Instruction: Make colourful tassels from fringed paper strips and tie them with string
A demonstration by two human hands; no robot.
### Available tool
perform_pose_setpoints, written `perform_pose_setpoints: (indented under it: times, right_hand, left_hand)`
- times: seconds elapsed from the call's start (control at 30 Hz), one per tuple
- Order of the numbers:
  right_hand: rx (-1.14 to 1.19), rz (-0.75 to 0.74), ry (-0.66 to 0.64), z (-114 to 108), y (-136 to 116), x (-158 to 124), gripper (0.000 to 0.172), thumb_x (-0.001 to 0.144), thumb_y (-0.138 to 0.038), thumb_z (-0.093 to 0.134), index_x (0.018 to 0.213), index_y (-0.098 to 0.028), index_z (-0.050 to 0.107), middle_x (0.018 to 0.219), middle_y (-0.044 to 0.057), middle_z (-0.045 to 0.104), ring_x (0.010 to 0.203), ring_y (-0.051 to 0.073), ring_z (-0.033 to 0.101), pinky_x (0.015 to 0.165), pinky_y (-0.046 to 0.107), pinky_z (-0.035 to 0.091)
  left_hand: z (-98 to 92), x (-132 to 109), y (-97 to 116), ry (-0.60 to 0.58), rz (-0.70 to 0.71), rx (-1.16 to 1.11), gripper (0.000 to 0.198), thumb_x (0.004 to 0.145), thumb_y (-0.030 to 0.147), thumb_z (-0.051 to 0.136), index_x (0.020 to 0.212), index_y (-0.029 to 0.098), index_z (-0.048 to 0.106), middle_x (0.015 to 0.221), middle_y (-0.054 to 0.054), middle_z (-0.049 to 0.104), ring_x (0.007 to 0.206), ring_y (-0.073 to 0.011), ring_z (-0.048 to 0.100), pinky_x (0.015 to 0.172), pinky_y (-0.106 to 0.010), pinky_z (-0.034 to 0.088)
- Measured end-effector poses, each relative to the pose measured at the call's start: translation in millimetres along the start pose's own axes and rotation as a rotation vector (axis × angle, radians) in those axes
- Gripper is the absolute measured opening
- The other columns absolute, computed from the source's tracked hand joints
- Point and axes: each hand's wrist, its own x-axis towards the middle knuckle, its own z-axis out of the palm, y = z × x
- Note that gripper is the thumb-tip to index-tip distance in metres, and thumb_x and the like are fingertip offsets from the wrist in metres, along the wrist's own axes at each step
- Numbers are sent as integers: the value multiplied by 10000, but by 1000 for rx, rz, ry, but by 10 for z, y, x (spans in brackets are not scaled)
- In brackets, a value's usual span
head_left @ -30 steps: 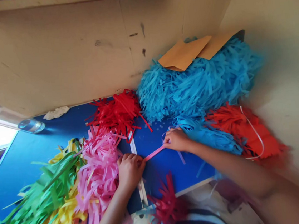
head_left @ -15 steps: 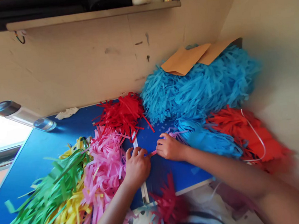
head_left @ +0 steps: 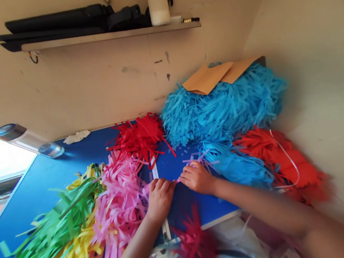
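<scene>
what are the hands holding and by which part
A pink strip, held by the left hand and right hand either side of a short visible stretch; whether at its ends is hidden.

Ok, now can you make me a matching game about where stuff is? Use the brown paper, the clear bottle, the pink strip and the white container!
Things
1. Brown paper
2. Clear bottle
3. Pink strip
4. White container

Places
A. Between the left hand and the right hand
B. Up on the wall shelf
C. On top of the big blue fringe heap
D. Near the left edge of the blue table

Right pairs: 1-C, 2-D, 3-A, 4-B
</scene>
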Motion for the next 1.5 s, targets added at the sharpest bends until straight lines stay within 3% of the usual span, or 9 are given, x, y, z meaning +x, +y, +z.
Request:
perform_pose_setpoints:
  times: [0.2, 0.47, 0.6, 0.7, 0.8, 1.07, 1.3, 1.5]
  right_hand:
    - [48, 75, 0, 17, 179, -259, 196, 975, -161, 515, 877, -206, 679, 852, 18, 712, 907, 184, 557, 874, 396, 284]
    - [255, 245, -50, 29, 332, -349, 132, 929, -291, 643, 836, -252, 727, 891, -7, 728, 911, 177, 575, 844, 376, 284]
    - [323, 319, -44, 47, 350, -360, 84, 864, -286, 728, 782, -273, 739, 865, -24, 724, 914, 180, 577, 833, 369, 283]
    - [327, 306, -49, 38, 346, -356, 86, 863, -278, 728, 779, -288, 744, 858, -24, 725, 932, 191, 573, 851, 383, 275]
    - [324, 331, -60, 28, 339, -347, 102, 864, -271, 724, 763, -261, 736, 857, -10, 725, 932, 192, 574, 853, 378, 287]
    - [421, 406, -98, 27, 372, -362, 102, 842, -254, 747, 751, -219, 718, 855, -2, 710, 889, 180, 579, 797, 346, 298]
    - [454, 523, -218, -48, 363, -233, 113, 787, -203, 759, 683, -234, 726, 813, -2, 695, 874, 188, 572, 793, 345, 305]
    - [367, 641, -427, -87, 388, -36, 117, 738, -196, 758, 639, -236, 712, 827, 6, 709, 870, 213, 572, 742, 331, 323]
  left_hand:
    - [-1, -104, -74, -7, -5, -54, 243, 932, 169, 518, 1057, 260, 705, 930, -33, 723, 921, -214, 605, 886, -410, 368]
    - [-28, -123, -175, -47, -157, -208, 240, 948, 251, 503, 886, 251, 734, 951, -45, 719, 925, -223, 600, 858, -404, 393]
    - [-23, -83, -157, -48, -239, -212, 184, 906, 336, 586, 986, 282, 743, 978, -52, 713, 963, -250, 593, 858, -426, 395]
    - [-42, -8, -103, -35, -217, -170, 148, 887, 364, 623, 941, 349, 760, 969, -31, 727, 994, -263, 586, 938, -486, 340]
    - [-40, 50, -75, -36, -183, -185, 180, 902, 326, 609, 811, 336, 764, 879, -7, 741, 956, -240, 598, 971, -499, 309]
    - [110, -5, -222, -97, -261, -438, 239, 872, 423, 633, 740, 264, 753, 793, -31, 712, 839, -220, 598, 805, -389, 416]
    - [71, 35, -157, -91, -349, -354, 206, 844, 413, 662, 719, 271, 745, 806, -29, 699, 870, -238, 600, 859, -419, 383]
    - [-11, 153, -99, -207, -347, -242, 118, 822, 324, 679, 728, 255, 701, 847, -27, 705, 911, -265, 586, 894, -469, 359]
